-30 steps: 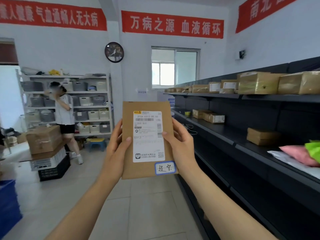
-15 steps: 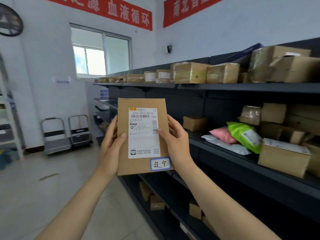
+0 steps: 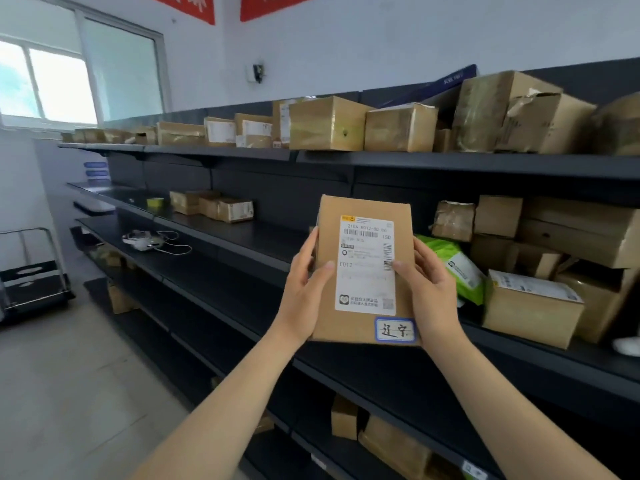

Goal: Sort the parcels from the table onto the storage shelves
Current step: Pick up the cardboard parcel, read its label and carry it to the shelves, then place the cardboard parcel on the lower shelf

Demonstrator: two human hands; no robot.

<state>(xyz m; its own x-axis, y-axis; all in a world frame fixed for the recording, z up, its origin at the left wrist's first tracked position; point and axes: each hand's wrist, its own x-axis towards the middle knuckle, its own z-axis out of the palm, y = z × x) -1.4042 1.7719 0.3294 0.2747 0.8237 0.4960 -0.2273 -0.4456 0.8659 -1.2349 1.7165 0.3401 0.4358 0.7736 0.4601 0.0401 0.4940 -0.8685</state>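
One upright parcel [image 3: 363, 271], gripped at its sides by left hand [image 3: 304, 289] and right hand [image 3: 433, 289] — one green bag [image 3: 457, 265] just right of them.

A bright window [image 3: 62, 77] sits upper left, red banners [image 3: 270, 5] hang high on the white wall [image 3: 381, 46], a small dark device [image 3: 257, 71] is mounted below them, and a platform trolley [image 3: 34, 289] stands on the pale floor [image 3: 69, 393] at far left
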